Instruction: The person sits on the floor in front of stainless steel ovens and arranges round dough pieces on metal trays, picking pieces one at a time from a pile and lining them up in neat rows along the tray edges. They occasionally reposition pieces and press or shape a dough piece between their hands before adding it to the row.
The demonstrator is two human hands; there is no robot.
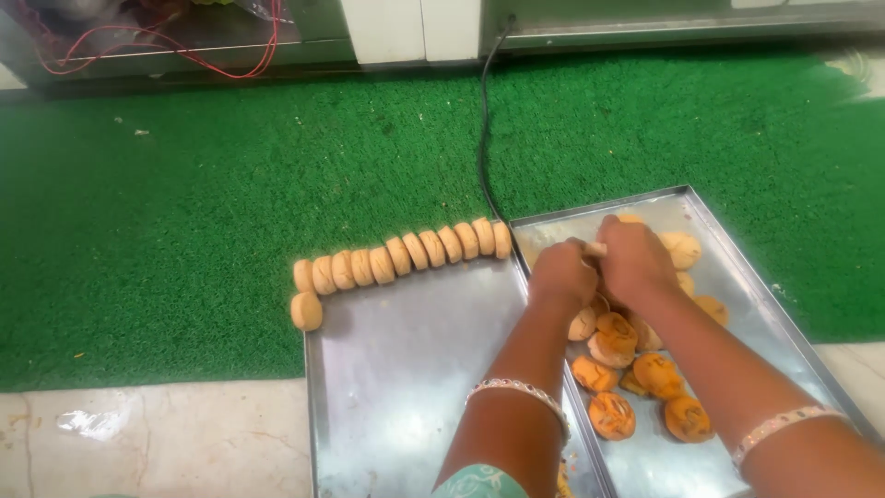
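Two shiny metal trays lie side by side on the floor. The left tray [406, 360] has a row of round pale biscuits [406, 255] standing on edge along its far rim, plus one biscuit [306, 311] at its left corner. The right tray [747, 304] holds several loose flat biscuits [613, 337] with orange tops. Both hands reach over the right tray's far left part. My left hand [560, 273] and my right hand [634, 260] are closed together around biscuits, one showing between them.
A green artificial grass mat [184, 184] covers the floor beyond the trays. A black cable [483, 120] runs across it from the wall. Red wires [166, 51] lie at the top left. Pale marble floor [147, 438] shows in front.
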